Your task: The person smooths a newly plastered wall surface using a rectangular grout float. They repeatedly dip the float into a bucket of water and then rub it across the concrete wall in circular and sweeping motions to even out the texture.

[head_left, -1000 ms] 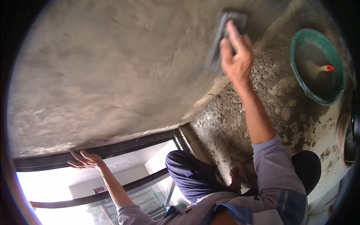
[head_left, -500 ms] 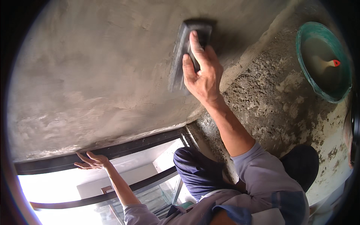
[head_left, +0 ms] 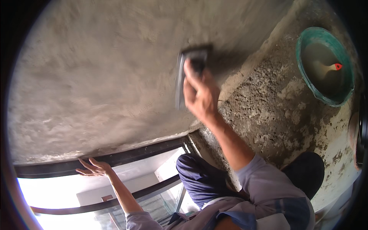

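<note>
A dark plastering float (head_left: 196, 53) is gripped by its handle in my right hand (head_left: 203, 97), blurred by motion. The float lies against a grey plastered wall (head_left: 96, 84), close to where the smooth plaster ends. My left hand (head_left: 94, 168), fingers spread and holding nothing, is at the black window frame (head_left: 126, 155) at the lower left. Whether its fingertips press on the frame I cannot tell.
At the far right is a green basin (head_left: 301, 57) of murky liquid, with a red-tipped brush handle (head_left: 332, 68) sticking out. A rough, pitted surface (head_left: 260, 111) spreads below the plaster edge. My bent knee (head_left: 199, 172) is near the frame's corner.
My right hand and the float have moved down and slightly left across the wall, toward the window frame. My left hand has stayed in nearly the same place.
</note>
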`<state>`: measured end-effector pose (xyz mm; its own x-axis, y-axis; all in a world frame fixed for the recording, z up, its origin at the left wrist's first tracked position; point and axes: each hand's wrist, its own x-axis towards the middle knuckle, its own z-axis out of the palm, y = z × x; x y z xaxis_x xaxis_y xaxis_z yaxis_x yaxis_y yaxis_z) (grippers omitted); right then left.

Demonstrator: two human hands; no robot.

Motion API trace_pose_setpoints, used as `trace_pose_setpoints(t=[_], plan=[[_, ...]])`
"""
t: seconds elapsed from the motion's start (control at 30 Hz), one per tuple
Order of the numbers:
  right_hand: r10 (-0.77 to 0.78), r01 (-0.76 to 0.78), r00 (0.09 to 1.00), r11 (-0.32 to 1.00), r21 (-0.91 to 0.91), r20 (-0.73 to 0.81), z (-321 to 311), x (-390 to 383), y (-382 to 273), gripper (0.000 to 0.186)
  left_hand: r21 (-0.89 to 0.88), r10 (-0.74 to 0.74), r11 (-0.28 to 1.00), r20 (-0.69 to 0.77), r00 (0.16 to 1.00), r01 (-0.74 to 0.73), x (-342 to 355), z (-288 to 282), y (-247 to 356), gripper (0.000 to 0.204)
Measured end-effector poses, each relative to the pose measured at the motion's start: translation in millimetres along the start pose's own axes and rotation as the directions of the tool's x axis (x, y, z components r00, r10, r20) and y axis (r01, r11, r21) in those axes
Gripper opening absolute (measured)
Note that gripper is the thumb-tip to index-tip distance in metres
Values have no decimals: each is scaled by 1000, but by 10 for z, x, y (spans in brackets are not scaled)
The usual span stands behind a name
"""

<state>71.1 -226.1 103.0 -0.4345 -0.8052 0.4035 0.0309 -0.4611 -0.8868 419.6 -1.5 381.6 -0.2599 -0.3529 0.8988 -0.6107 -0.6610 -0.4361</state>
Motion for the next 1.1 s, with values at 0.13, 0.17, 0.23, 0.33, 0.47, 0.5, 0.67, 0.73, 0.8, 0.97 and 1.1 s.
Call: trace_pose_setpoints(t=[0.13, 0.17, 0.23, 0.33, 0.47, 0.5, 0.67, 0.73, 0.8, 0.97, 1.1], plan=[[25, -24, 999, 999, 29, -34, 49, -47, 28, 59, -11, 20, 1000, 15, 1000, -20, -71, 45, 20, 59], [-14, 14, 1000, 1000, 10, 3, 106, -265, -1, 59, -5, 18, 1000, 17, 1000, -18, -59, 75, 14, 58], [-94, 101, 989, 993, 54, -117, 172, -278, 70, 58, -2, 31, 1000, -20, 999, -31, 45, 72, 36, 57], [39, -40, 997, 999, -9, -68, -153, 365, 52, 55, -9, 36, 999, 0, 999, -36, -17, -2, 72, 56], [-16, 17, 999, 999, 36, -30, 15, -164, 10, 54, -36, 64, 997, -75, 995, -67, -39, 69, 67, 57], [-26, 25, 999, 998, 65, 24, 21, -273, -55, 55, -23, 67, 997, -93, 993, -70, -24, 56, 18, 57], [-28, 28, 1000, 999, -41, -5, -278, 570, -30, 53, -43, 12, 999, -68, 998, -15, -5, 17, -35, 60], [-51, 51, 996, 999, -3, -71, -108, 318, -27, 53, -52, 38, 998, -16, 999, -38, -54, 36, 58, 60], [-135, 142, 986, 987, 74, -99, 92, 50, 0, 56, -20, 55, 998, 0, 998, -55, -23, 89, -84, 61], [-29, 28, 993, 1000, -10, -115, -345, 929, 117, 57, -59, 90, 994, -30, 995, -92, -7, 108, -42, 62], [126, -126, 992, 975, -181, -8, -1502, 1891, 201, 54, -94, 95, 990, -99, 991, -104, 36, 70, -87, 66]])
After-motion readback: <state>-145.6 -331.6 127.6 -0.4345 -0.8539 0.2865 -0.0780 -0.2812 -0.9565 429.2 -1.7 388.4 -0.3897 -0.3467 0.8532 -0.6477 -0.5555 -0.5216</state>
